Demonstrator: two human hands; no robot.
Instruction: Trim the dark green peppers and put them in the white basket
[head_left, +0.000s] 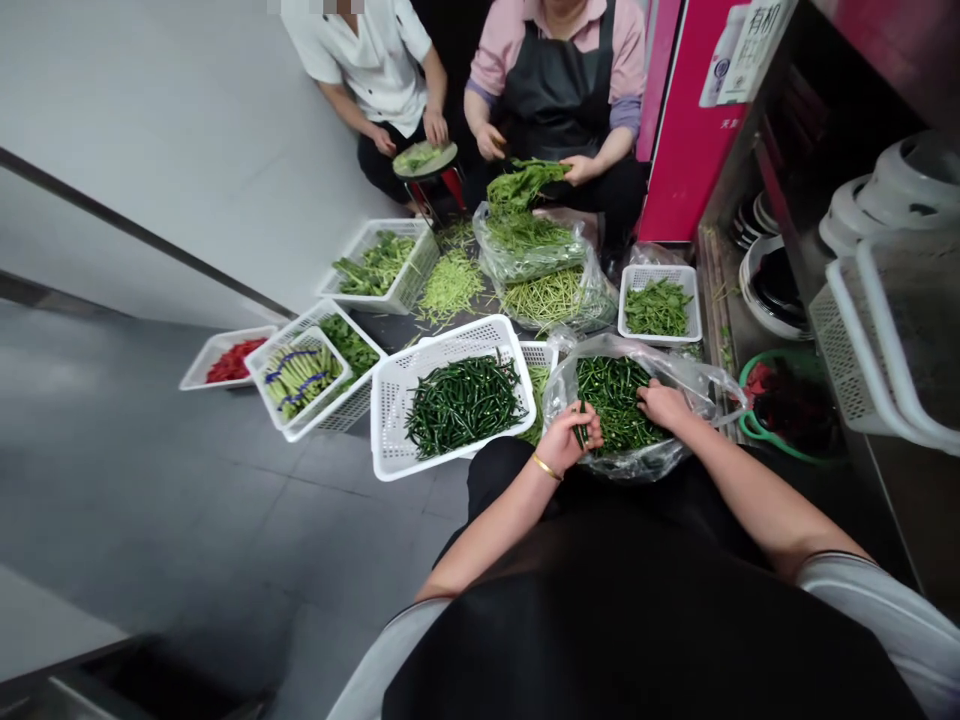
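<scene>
My left hand point(573, 436) is closed around a few dark green chilies point(581, 426) at the near left side of a clear plastic bag point(720, 385). The open bag holds a heap of green chilies point(611, 385). Inside its right side, my right hand point(664, 406) has its fingers bent together against the heap; what they pinch is hidden. To the left of the bag, a white perforated basket point(390, 440) contains a pile of dark green chilies point(465, 405).
Two people sit opposite; one holds leafy greens point(525, 185) over another plastic bag point(596, 300). White baskets of greens point(375, 265), bundled stalks point(300, 380) and red peppers point(234, 362) stand left. A green basin point(750, 425) and shelf point(862, 480) border the right.
</scene>
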